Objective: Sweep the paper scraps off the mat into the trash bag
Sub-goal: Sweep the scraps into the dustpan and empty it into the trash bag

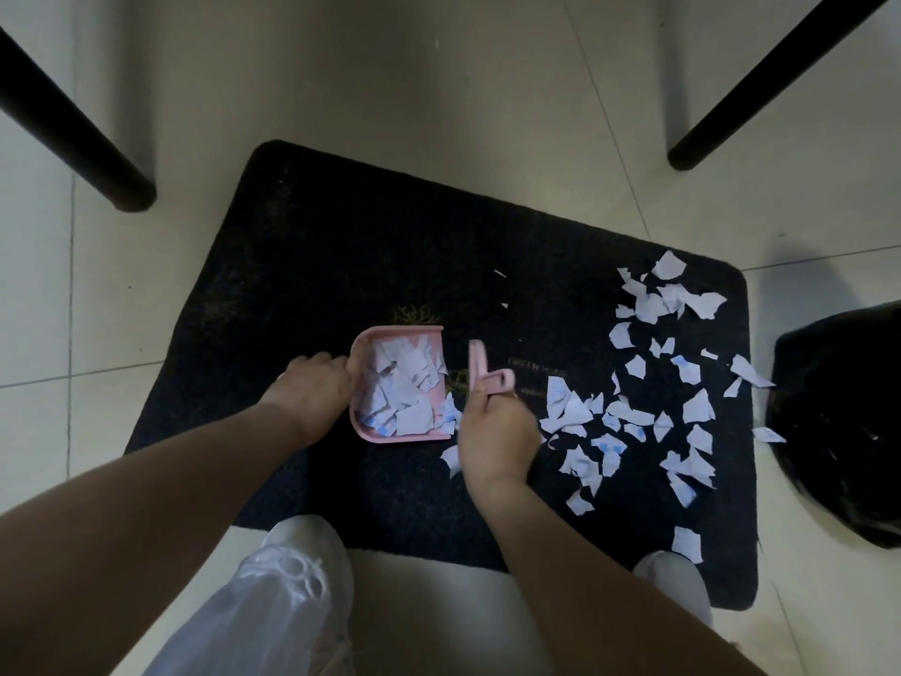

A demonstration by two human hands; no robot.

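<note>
Head view: I look down on both hands working low over a dark mat (341, 265).
Left hand (312, 387): I read its fingers as curled round the back edge of the pink dustpan (363, 426), holding it flat on the mat; this keeps the open lip turned toward my right hand.
Right hand (492, 426): clamped on the handle of a small pink brush (480, 370), just beside the pan's open lip, placed to drag scraps leftward into it.
Pan load: a heap of paper scraps (404, 383) already lies in the pan.
Loose scraps (653, 397): most lie on the mat to the right of my right hand, between it and the bag; a few sit on the mat's right edge.
Trash bag (843, 431): black, on the floor well right of the right hand, beyond the mat's edge.
Progress: I judge the task partly done; nothing shows as emptied yet.
Surface: pale floor tiles (439, 114) under the mat.
Room: two dark furniture legs (78, 139) stand beyond both hands, at left and right.
</note>
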